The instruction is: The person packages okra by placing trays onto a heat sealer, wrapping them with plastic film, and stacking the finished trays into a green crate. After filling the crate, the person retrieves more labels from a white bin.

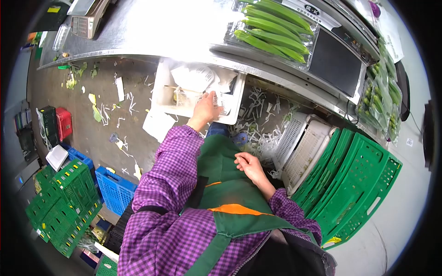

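Observation:
My left hand [206, 109] reaches into a white plastic drawer [161, 92] below the steel counter, its fingers stretched over the contents. White printed papers [195, 77] and a crumpled clear bag [183, 98] lie inside, and the fingertips seem to touch the papers. My right hand [251, 166] hovers in front of the green apron [218, 158], its fingers curled together with nothing visible in them. On the counter above rests a clear-wrapped pack of long green ridged vegetables [276, 30].
A packing machine with a dark plate [335, 62] stands right of the vegetables. Green crates [354, 179] and white baskets [304, 152] lean at my right. Paper strips [258, 108] litter the floor. At left are a blue crate [113, 188] and stacked green crates [69, 198].

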`<control>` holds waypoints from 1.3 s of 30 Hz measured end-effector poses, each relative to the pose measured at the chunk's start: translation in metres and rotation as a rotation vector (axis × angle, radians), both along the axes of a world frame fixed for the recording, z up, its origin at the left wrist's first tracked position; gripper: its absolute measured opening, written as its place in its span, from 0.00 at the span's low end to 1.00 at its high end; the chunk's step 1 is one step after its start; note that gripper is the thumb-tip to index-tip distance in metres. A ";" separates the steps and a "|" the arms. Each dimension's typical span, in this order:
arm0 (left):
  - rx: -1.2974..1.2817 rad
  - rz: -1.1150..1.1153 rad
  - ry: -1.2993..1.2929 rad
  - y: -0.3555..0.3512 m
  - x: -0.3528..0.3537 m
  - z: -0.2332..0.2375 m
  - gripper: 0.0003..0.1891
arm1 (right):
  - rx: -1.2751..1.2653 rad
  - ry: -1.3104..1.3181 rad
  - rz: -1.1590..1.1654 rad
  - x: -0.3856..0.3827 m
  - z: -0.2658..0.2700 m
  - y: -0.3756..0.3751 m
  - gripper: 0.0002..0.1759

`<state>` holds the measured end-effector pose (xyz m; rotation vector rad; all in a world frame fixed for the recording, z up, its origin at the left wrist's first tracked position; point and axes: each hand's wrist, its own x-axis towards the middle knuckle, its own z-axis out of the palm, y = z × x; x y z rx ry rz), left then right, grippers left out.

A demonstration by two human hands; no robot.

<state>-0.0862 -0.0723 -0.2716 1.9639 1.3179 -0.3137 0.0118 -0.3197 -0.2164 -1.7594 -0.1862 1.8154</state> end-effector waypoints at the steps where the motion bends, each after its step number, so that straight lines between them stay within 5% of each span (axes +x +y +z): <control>1: 0.001 -0.004 0.000 0.000 -0.001 0.000 0.37 | 0.000 0.005 0.001 0.000 -0.001 0.000 0.14; 6: 0.033 0.096 -0.215 -0.006 -0.004 0.015 0.24 | -0.014 -0.002 0.004 0.002 -0.001 0.002 0.14; 13: 0.131 0.120 -0.174 0.012 -0.010 0.051 0.20 | -0.002 0.012 -0.015 0.000 -0.006 0.005 0.14; 19: 0.552 -0.079 -0.190 0.063 0.004 0.036 0.23 | -0.020 0.020 -0.040 0.000 -0.009 0.005 0.13; 21: 0.461 -0.136 -0.128 0.077 0.012 0.015 0.24 | -0.029 0.014 -0.046 0.000 -0.009 0.006 0.13; 23: 0.300 -0.306 0.208 0.087 0.029 0.003 0.24 | -0.027 -0.001 -0.036 0.000 -0.008 0.007 0.13; 27: 0.490 -0.445 0.307 0.093 0.024 -0.040 0.26 | -0.021 -0.015 -0.047 0.003 -0.005 0.008 0.13; 33: 0.229 -0.566 0.353 0.108 0.007 0.005 0.29 | -0.012 -0.022 -0.124 0.009 -0.004 0.008 0.13; 37: 0.470 -0.518 0.159 0.098 -0.015 0.004 0.30 | 0.132 -0.167 -0.062 0.016 0.014 0.045 0.11; 39: 0.499 -0.507 0.121 0.096 -0.015 0.006 0.28 | 0.511 -0.558 0.118 0.025 0.023 0.081 0.09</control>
